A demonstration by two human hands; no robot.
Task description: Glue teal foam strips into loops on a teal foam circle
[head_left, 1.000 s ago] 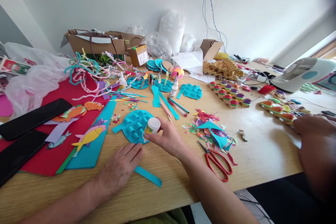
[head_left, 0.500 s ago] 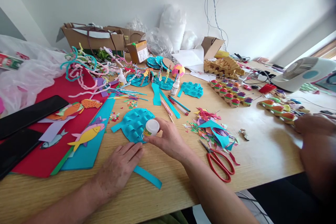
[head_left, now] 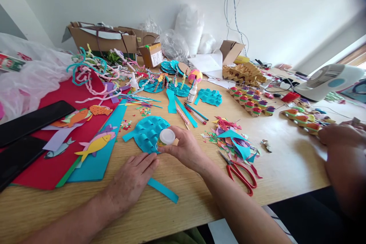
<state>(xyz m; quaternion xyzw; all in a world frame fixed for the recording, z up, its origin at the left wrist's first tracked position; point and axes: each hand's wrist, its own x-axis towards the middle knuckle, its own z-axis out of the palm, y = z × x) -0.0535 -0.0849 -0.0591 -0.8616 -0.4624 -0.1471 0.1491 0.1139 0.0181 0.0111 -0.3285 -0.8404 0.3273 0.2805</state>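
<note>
My right hand (head_left: 184, 148) is closed around a small white bottle (head_left: 167, 137), which looks like a glue bottle, tipped with its round base up and its nozzle hidden. It is over the lower right edge of a blue paper disc (head_left: 147, 131) covered in curled blue strips. One strip sticks out from the disc's left side. My left hand (head_left: 133, 177) lies flat on the table, fingers stretched out, fingertips at the disc's lower edge. From under it a loose blue paper strip (head_left: 164, 190) runs to the right.
Red-handled scissors (head_left: 243, 175) lie right of my forearm, below a heap of paper scraps (head_left: 233, 137). Paper fish (head_left: 95, 145) and dark phones (head_left: 37, 122) rest on coloured sheets at left. Another person's hand (head_left: 340, 135) is at far right, near egg-carton pieces (head_left: 303, 122).
The view has shifted slightly. My right hand keeps the bottle in nearly the same place over the disc, and my left hand stays flat at its edge.
</note>
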